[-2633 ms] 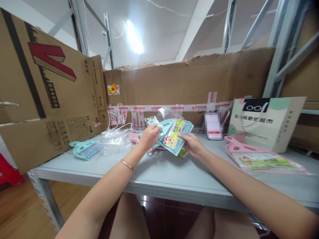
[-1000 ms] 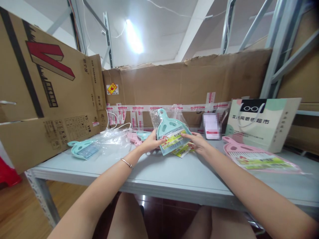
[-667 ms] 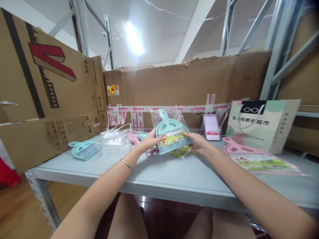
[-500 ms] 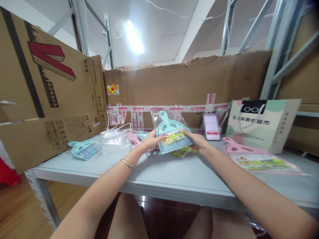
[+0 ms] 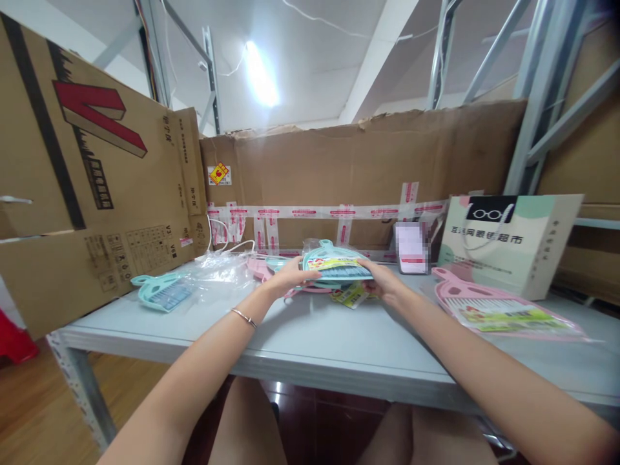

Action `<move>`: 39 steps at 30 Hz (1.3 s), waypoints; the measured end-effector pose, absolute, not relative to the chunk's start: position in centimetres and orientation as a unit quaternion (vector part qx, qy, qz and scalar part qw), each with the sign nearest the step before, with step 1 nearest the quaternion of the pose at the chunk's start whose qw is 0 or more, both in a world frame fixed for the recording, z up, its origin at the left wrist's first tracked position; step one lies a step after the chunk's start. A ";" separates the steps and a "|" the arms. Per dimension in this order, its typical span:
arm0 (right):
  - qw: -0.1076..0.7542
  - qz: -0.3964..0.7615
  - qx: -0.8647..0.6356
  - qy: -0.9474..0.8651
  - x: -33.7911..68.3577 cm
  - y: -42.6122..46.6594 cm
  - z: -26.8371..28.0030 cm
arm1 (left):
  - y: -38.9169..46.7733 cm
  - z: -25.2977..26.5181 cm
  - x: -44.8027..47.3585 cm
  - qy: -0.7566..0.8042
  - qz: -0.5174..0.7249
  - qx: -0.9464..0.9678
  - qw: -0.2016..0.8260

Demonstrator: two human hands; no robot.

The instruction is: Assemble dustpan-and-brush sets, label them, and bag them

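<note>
A mint-green dustpan and brush set [image 5: 336, 266] in a clear bag with a yellow-green label lies nearly flat between my hands. My left hand [image 5: 290, 278] grips its left edge, thumb on top. The right edge is held by my right hand [image 5: 382, 282]. Beneath it are more sets, with a pink edge and a yellow-green label card [image 5: 352, 295] showing; how far it rests on them I cannot tell. Left of my left hand, pink and mint pieces [image 5: 261, 266] are partly hidden.
On the left of the grey table [image 5: 271, 336] lie an unwrapped mint dustpan with brush [image 5: 165, 292] and crumpled clear plastic [image 5: 220, 271]. A bagged pink dustpan set [image 5: 506, 307], a phone [image 5: 411, 248] and a paper bag [image 5: 504, 252] are on the right. Cardboard boxes [image 5: 310, 168] wall the back and left.
The mint dustpan set has tilted from facing me to nearly flat and come down lower over the other sets. Both hands have kept hold of it.
</note>
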State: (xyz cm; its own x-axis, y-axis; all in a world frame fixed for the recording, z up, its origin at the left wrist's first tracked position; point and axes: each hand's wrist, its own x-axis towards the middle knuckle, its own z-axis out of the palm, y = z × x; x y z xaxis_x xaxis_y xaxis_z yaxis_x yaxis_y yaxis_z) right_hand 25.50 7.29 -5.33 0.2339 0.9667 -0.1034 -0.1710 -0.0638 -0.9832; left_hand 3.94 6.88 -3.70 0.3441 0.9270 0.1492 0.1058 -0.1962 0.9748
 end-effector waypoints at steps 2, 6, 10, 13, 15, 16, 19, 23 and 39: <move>0.574 0.501 -0.521 -0.385 25.4 7.2 -5.4 | 7.0 -3.8 3.9 0.401 0.422 0.653 0.484; 0.565 0.551 -0.467 -0.399 25.0 6.7 -5.3 | 7.5 -3.9 3.9 0.418 0.468 0.621 0.470; 0.574 0.623 -0.381 -0.371 24.8 6.4 -5.0 | 7.7 -3.9 4.0 0.451 0.496 0.603 0.432; 0.572 0.636 -0.359 -0.373 24.9 6.4 -5.0 | 7.8 -3.9 3.9 0.478 0.498 0.595 0.412; 0.584 0.625 -0.376 -0.358 24.9 6.5 -5.0 | 7.8 -4.0 3.8 0.484 0.495 0.585 0.423; 0.594 0.614 -0.389 -0.344 24.9 6.5 -5.0 | 7.8 -4.1 3.8 0.478 0.493 0.586 0.430; 0.613 0.591 -0.419 -0.316 24.8 6.5 -4.9 | 8.0 -4.3 3.8 0.449 0.489 0.613 0.429; 0.619 0.577 -0.425 -0.320 24.8 6.4 -4.9 | 8.5 -4.5 3.9 0.455 0.513 0.615 0.390; 0.615 0.575 -0.394 -0.368 24.7 6.3 -4.7 | 8.3 -4.6 3.2 0.257 0.501 0.804 0.189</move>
